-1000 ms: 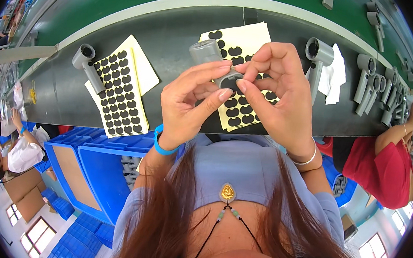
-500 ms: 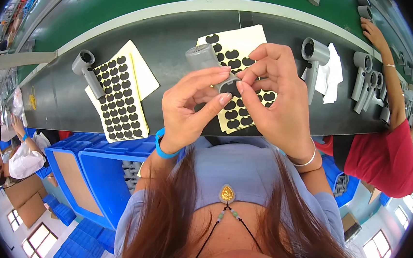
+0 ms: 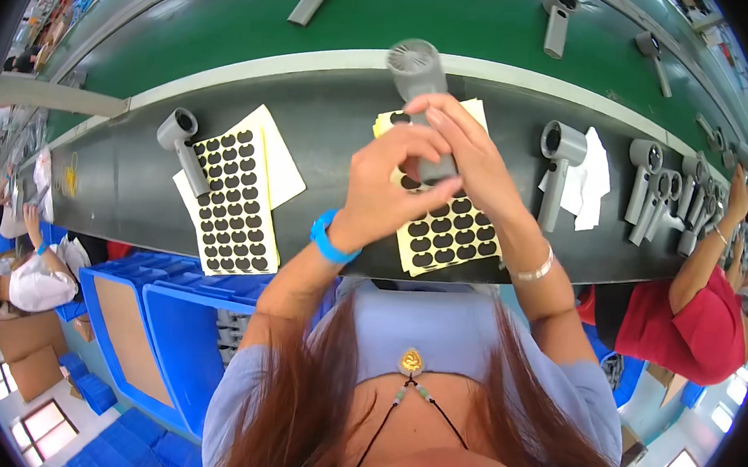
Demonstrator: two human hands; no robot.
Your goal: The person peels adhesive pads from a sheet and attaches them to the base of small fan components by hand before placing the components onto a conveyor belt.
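The fan (image 3: 417,68) is grey, with a drum-shaped head and a straight handle. It is held up off the dark surface (image 3: 333,142). Seen from above, the head overlaps the pale far edge, near the middle of its length. The round, slatted end of the head shows, its fine ribs a little blurred. The handle runs from the head toward the near edge, leaning slightly right. Much of it is covered; its lower end shows a darker grey, too blurred for detail.
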